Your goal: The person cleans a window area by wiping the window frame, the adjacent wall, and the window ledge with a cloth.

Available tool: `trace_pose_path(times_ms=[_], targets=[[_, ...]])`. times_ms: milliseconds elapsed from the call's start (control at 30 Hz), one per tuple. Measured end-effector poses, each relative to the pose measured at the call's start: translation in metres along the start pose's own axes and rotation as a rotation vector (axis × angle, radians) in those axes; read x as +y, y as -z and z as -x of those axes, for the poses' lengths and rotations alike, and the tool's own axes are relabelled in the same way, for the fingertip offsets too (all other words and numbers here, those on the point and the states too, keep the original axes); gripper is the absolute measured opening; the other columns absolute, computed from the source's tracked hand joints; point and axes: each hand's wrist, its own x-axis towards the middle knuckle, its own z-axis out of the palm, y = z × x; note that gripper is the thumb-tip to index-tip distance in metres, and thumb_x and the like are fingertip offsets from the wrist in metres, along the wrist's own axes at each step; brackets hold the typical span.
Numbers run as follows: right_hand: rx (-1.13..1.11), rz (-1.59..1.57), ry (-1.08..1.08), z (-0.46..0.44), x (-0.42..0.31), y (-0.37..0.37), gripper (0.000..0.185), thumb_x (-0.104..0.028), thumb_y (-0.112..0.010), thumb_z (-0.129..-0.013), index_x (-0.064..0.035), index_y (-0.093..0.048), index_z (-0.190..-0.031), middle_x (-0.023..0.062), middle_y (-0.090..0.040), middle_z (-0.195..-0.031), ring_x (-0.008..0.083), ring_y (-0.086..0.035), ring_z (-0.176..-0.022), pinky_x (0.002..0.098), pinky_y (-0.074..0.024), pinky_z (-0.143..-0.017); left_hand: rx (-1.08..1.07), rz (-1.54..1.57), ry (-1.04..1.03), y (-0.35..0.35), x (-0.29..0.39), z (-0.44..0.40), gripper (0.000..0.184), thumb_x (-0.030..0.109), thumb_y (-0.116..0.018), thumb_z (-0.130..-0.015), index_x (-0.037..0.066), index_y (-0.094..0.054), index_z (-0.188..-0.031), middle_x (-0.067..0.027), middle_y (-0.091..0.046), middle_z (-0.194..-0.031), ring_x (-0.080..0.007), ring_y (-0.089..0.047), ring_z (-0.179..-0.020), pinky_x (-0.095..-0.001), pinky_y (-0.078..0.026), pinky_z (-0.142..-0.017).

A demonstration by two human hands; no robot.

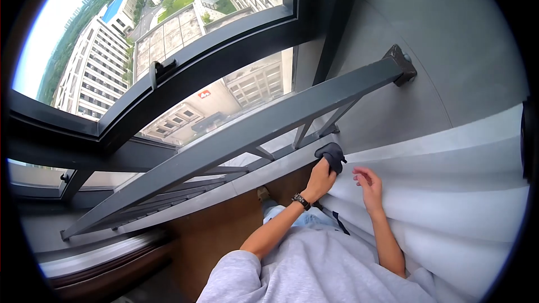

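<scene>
My left hand (pixel 321 180), with a dark watch (pixel 301 201) on its wrist, is closed around a bunched dark grey cloth (pixel 331 156). The cloth covers the fingertips and hangs close to the window sill, below the grey metal railing (pixel 252 126). To the right of it my right hand (pixel 368 187) is raised, its fingers loosely bent and apart with nothing in them. This hand is in front of the white curtain (pixel 432 185); I cannot tell whether it touches the fabric.
Beyond the railing is a dark-framed window (pixel 202 50) with a black handle (pixel 163 69), high above buildings outside. A grey wall (pixel 443 45) rises at the right, with the railing's end bracket (pixel 400 66) fixed to it. Brown floor (pixel 213 233) lies below.
</scene>
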Motion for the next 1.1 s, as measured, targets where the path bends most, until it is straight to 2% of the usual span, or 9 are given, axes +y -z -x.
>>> trace_pose_path(times_ms=[100, 133, 333, 400, 567, 733, 867, 1000, 1100], targets=[[-0.166, -0.017, -0.136, 0.006, 0.011, -0.031, 0.044, -0.019, -0.052, -0.101, -0.0025, -0.048, -0.142, 0.0095, -0.057, -0.136, 0.0162, -0.056, -0.118, 0.0305, -0.0475, -0.093, -0.017, 0.033, -0.132, 0.021, 0.033, 0.021, 0.031, 0.001, -0.057, -0.082, -0.001, -0.056, -0.113, -0.0261, -0.06, -0.11, -0.0476, -0.059, -0.098, -0.0477, -0.05, -0.084], [-0.152, -0.093, -0.095, 0.009, 0.023, -0.041, 0.046, -0.016, -0.057, -0.099, -0.0012, -0.049, -0.142, 0.0107, -0.059, -0.132, 0.0173, -0.055, -0.12, 0.0312, -0.046, -0.099, -0.05, -0.01, -0.134, 0.028, 0.04, 0.025, 0.033, 0.001, -0.058, -0.081, -0.001, -0.056, -0.114, -0.0261, -0.058, -0.113, -0.0484, -0.059, -0.096, -0.0486, -0.051, -0.083], [-0.117, -0.039, 0.028, 0.012, 0.006, -0.073, 0.034, -0.014, -0.055, -0.1, 0.0038, -0.054, -0.129, 0.0097, -0.062, -0.12, 0.0159, -0.058, -0.11, 0.0308, -0.0477, -0.095, -0.078, -0.024, -0.099, 0.058, 0.059, 0.044, 0.037, 0.002, -0.063, -0.08, 0.003, -0.059, -0.117, -0.025, -0.055, -0.117, -0.0477, -0.061, -0.098, -0.0491, -0.052, -0.083], [-0.142, -0.075, -0.015, 0.015, 0.001, -0.078, 0.027, -0.012, -0.055, -0.1, 0.0031, -0.056, -0.122, 0.0074, -0.062, -0.112, 0.0137, -0.059, -0.102, 0.0297, -0.0485, -0.092, -0.07, -0.069, -0.1, 0.069, 0.063, 0.046, 0.03, 0.0, -0.064, -0.076, -0.001, -0.058, -0.106, -0.0268, -0.054, -0.112, -0.049, -0.061, -0.089, -0.053, -0.052, -0.077], [-0.026, -0.01, -0.02, 0.027, -0.004, -0.107, 0.011, -0.014, -0.061, -0.099, -0.0036, -0.057, -0.096, -0.0022, -0.057, -0.086, 0.0059, -0.052, -0.081, 0.0228, -0.0424, -0.074, -0.141, -0.109, -0.116, 0.102, 0.049, 0.052, 0.026, 0.011, -0.066, -0.08, -0.003, -0.059, -0.101, -0.0253, -0.057, -0.105, -0.0465, -0.061, -0.087, -0.0513, -0.051, -0.076], [0.053, 0.057, 0.021, 0.039, -0.014, -0.151, 0.014, -0.017, -0.059, -0.101, -0.006, -0.054, -0.094, -0.0039, -0.051, -0.084, 0.0053, -0.046, -0.079, 0.0221, -0.0386, -0.071, -0.168, 0.0, 0.009, 0.138, 0.03, 0.071, 0.027, 0.014, -0.068, -0.078, -0.004, -0.061, -0.097, -0.0266, -0.064, -0.088, -0.0455, -0.061, -0.087, -0.0482, -0.05, -0.079], [0.021, 0.044, 0.074, 0.041, -0.002, -0.189, 0.018, -0.026, -0.052, -0.106, -0.0083, -0.052, -0.1, -0.003, -0.051, -0.085, 0.0056, -0.044, -0.08, 0.0218, -0.0371, -0.074, -0.024, -0.002, -0.073, 0.176, 0.029, 0.094, 0.022, 0.008, -0.066, -0.079, -0.004, -0.06, -0.096, -0.0231, -0.063, -0.09, -0.0432, -0.061, -0.089, -0.0475, -0.05, -0.079], [-0.262, 0.029, -0.087, 0.04, 0.0, -0.221, 0.021, -0.029, -0.051, -0.107, -0.009, -0.052, -0.102, -0.0032, -0.052, -0.087, 0.005, -0.044, -0.081, 0.0213, -0.0373, -0.074, 0.089, -0.132, 0.013, 0.215, 0.014, 0.125, 0.022, 0.006, -0.066, -0.079, -0.002, -0.06, -0.099, -0.0203, -0.063, -0.093, -0.0426, -0.061, -0.094, -0.0475, -0.05, -0.083], [-0.362, 0.114, 0.017, 0.041, -0.013, -0.248, 0.016, -0.024, -0.055, -0.105, -0.0083, -0.053, -0.103, -0.0031, -0.054, -0.089, 0.0049, -0.047, -0.083, 0.0213, -0.0383, -0.076, 0.301, -0.1, 0.01, 0.235, 0.01, 0.156, 0.026, 0.007, -0.07, -0.077, -0.002, -0.061, -0.1, -0.0206, -0.063, -0.095, -0.0418, -0.062, -0.096, -0.0474, -0.051, -0.083]])
